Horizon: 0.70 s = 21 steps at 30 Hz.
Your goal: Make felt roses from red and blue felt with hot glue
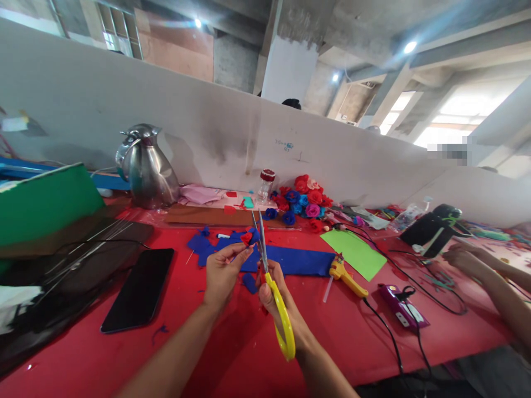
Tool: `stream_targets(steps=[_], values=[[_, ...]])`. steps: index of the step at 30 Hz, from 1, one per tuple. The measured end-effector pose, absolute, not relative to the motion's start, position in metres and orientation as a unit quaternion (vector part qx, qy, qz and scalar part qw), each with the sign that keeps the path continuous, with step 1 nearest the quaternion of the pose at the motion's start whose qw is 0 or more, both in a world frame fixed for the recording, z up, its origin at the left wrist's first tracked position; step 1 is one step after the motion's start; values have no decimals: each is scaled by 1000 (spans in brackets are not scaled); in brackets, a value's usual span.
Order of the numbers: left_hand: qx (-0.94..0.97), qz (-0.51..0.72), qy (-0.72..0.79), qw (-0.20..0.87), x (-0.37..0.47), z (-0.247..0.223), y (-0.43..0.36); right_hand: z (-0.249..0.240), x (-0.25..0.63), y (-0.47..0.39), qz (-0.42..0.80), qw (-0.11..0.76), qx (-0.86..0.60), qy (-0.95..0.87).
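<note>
Pinched in my left hand (224, 271) is a small red and blue paper flower (248, 237), held up at the middle of the view. My right hand (277, 293) grips scissors (284, 326) with yellow handles. The scissor blades point up and away, slightly apart, right beside the flower. Behind my hands a long blue paper strip (305, 261) lies on the red table (232, 354). Blue scraps (199, 242) are around it, and one blue piece (249, 282) sits between my hands.
A phone (139, 290) lies left; a steel jug (149, 168) stands behind it. Paper flowers (305, 202) are piled at the back. Rightward are a yellow glue gun (346, 277), green paper (354, 253), a purple power strip (402, 307), cables and another person's hands (468, 260).
</note>
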State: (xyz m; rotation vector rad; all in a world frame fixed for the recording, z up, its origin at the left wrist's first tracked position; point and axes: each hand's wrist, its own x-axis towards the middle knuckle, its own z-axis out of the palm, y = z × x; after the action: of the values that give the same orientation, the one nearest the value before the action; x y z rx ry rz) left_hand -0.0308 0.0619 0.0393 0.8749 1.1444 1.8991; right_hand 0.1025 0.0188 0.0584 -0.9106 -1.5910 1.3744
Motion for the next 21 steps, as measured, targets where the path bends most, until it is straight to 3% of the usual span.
stream_targets(steps=[21], values=[[351, 742, 440, 365, -30, 40, 60, 56, 99, 17, 548, 435, -379, -605]])
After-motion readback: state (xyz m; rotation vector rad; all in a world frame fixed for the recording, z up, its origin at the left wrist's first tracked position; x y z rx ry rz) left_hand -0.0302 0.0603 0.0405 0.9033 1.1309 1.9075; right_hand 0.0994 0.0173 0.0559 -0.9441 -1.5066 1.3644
